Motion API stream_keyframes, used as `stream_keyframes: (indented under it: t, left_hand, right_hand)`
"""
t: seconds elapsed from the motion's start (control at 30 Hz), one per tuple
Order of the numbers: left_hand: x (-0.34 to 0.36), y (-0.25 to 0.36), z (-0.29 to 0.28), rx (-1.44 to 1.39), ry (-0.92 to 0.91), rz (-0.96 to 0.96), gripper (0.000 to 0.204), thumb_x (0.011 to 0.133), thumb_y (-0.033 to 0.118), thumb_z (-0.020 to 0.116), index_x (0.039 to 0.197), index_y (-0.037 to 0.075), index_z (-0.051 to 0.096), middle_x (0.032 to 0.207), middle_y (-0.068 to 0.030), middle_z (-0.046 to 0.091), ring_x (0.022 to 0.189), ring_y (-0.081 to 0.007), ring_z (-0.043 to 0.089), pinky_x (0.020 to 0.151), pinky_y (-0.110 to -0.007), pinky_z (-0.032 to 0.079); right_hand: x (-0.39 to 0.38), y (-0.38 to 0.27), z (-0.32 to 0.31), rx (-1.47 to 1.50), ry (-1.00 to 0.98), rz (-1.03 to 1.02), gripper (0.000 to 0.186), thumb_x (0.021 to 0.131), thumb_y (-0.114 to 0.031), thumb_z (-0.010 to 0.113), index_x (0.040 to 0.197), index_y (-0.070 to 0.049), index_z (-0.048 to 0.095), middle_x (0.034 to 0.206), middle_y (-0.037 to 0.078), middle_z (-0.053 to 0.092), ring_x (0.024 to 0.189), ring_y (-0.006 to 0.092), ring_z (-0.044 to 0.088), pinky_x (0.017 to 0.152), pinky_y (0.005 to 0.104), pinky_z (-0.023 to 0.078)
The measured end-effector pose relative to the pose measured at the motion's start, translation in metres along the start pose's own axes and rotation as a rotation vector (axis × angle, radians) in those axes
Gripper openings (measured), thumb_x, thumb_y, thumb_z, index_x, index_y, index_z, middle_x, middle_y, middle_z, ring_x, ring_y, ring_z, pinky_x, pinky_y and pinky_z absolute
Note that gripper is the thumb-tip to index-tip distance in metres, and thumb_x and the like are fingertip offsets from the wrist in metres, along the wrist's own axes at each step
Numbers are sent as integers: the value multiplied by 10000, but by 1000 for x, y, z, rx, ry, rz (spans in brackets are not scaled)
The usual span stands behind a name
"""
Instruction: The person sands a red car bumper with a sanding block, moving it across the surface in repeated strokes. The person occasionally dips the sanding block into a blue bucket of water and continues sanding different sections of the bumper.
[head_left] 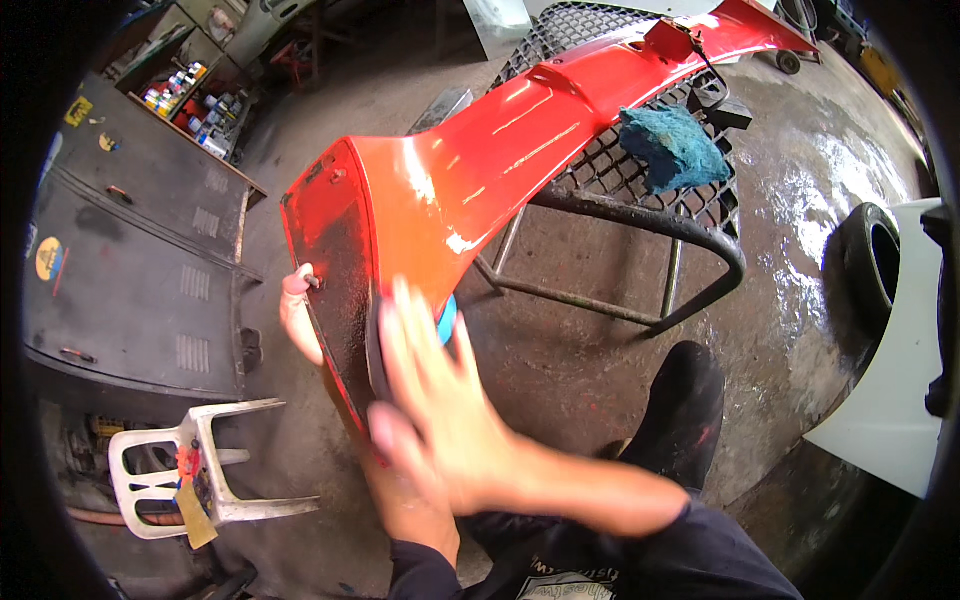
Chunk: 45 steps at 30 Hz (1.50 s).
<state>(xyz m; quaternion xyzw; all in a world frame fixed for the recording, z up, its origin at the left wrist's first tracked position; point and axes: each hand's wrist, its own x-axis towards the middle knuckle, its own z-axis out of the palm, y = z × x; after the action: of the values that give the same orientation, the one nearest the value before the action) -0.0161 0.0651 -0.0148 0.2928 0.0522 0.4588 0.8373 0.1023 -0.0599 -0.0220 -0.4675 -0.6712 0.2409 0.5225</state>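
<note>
The floor [600, 360] was bare concrete, stained dark and shining wet toward the far right, in a cluttered workshop. A dark metal cabinet [130, 250] stood at the left, with an open shelf [195, 100] beyond it holding small cans and bottles in several colours. A white plastic chair [190, 475] lay tipped on the floor at the lower left. A red car bumper [480, 170] rested on a dark tube-frame stand [650, 225], its black grille facing right, and a blue rag [672, 147] lay on the grille. The left hand [298, 320] gripped the bumper's near end from behind, fingers curled round the edge. The right hand [440, 410], blurred, lay flat with fingers spread apart on a blue pad [447, 320] pressed against the bumper's near face. A white car panel [895, 400] and a tyre [865, 260] stood at the right.
</note>
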Motion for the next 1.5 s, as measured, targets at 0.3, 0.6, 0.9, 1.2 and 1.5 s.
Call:
stream_keyframes:
  t: [0.3, 0.6, 0.9, 1.2, 1.5]
  left_hand:
    - [5, 10, 0, 143, 122, 63, 423, 823, 233, 506, 1172, -2, 547, 1172, -168, 602, 1075, -296, 572, 971, -406, 424]
    - [1, 11, -10, 49, -22, 40, 435, 826, 236, 493, 1168, -28, 539, 1153, -206, 604, 1049, -321, 591, 951, -451, 438]
    - [4, 12, -2, -11, 15, -5, 406, 846, 225, 490, 1159, -30, 536, 1146, -219, 602, 1015, -352, 608, 925, -480, 467]
    - [5, 12, -4, 68, -106, 0, 408, 853, 218, 486, 1181, -22, 528, 1176, -226, 587, 1059, -362, 591, 949, -494, 455]
    - [7, 14, -14, -57, -11, 36, 343, 860, 202, 479, 1119, -10, 556, 1176, -223, 584, 1087, -375, 572, 943, -535, 447]
  right_hand:
    - [90, 40, 2, -49, 68, 74, 684, 949, -390, 307, 1419, 90, 179, 1489, 298, 145, 1410, 388, 118, 1105, 569, 45]
    - [61, 45, -3, -107, 68, 224, 688, 971, -430, 256, 1449, 47, 125, 1532, 227, 65, 1428, 358, 3, 1112, 534, -27]
    - [37, 39, 0, -6, 140, 191, 665, 956, -358, 309, 1465, 18, 105, 1536, 222, 67, 1427, 374, 18, 1097, 564, -42]
    - [6, 33, 18, 185, 214, 109, 662, 950, -348, 344, 1466, 3, 124, 1546, 194, 40, 1427, 370, 31, 1096, 579, 28]
    - [4, 28, 25, 325, 225, -162, 683, 939, -378, 361, 1443, 49, 187, 1520, 249, 112, 1419, 395, 62, 1140, 467, 56]
